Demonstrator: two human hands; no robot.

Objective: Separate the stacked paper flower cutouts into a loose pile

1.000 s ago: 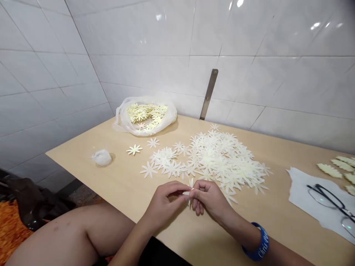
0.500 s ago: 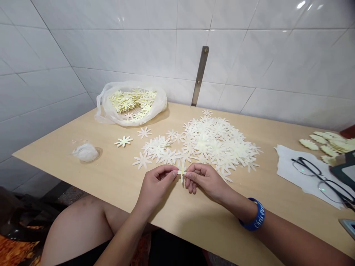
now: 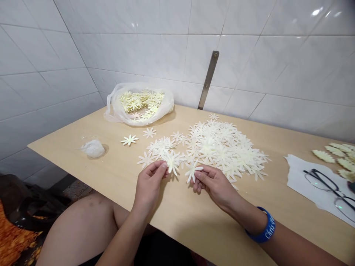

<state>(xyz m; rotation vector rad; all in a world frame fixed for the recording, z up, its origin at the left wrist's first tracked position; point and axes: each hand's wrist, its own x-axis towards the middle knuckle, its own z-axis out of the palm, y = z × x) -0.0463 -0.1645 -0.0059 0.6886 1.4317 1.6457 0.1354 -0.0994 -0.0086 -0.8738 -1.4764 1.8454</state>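
Between the thumb and fingers of my left hand [image 3: 152, 181] is a pale yellow flower cutout [image 3: 172, 162] with narrow petals. My right hand [image 3: 212, 181] pinches a second, whiter flower cutout [image 3: 192, 173] by one petal. The two cutouts are apart, both held just above the table in front of the pile. A large heap of similar white flower cutouts [image 3: 222, 147] spreads behind my right hand, with a smaller cluster [image 3: 161, 146] behind my left. A single yellowish flower cutout [image 3: 129, 140] lies off to the left.
A plastic bag [image 3: 111, 111] of yellowish cutouts stands at the back left. A small clear bag with white material [image 3: 93, 148] lies nearer. To the right, eyeglasses [image 3: 327, 184] rest on white paper [image 3: 294, 173] beside scalloped pale pieces [image 3: 323, 156]. A tiled wall and metal strip [image 3: 208, 81] are behind.
My hands have moved apart. What looked like one flower piece between them now shows as two cutouts, one in each hand. The view has shifted slightly left.
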